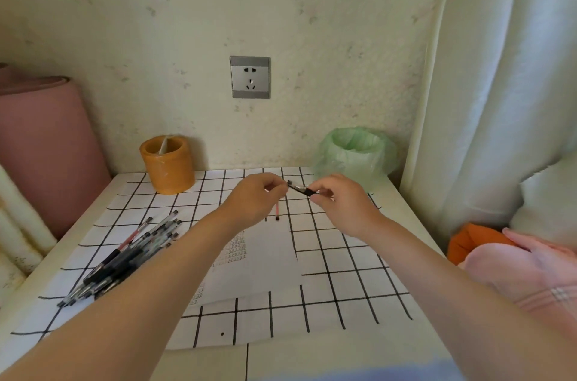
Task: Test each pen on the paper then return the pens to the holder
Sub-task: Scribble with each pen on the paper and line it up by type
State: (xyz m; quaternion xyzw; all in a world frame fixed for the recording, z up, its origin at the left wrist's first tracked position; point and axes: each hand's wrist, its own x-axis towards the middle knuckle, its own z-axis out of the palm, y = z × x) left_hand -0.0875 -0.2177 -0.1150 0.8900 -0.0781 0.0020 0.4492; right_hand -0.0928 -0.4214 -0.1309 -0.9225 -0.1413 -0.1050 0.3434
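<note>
Above the paper, both forearms reach forward; the left hand pinches a hanging pink pen, the right hand a black pen cap.

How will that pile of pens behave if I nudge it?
Likely scatters: the pens lie loosely stacked across one another. Round barrels would probably roll on the flat checked sheet. They look slim and light, so a small push may shift several.
</note>
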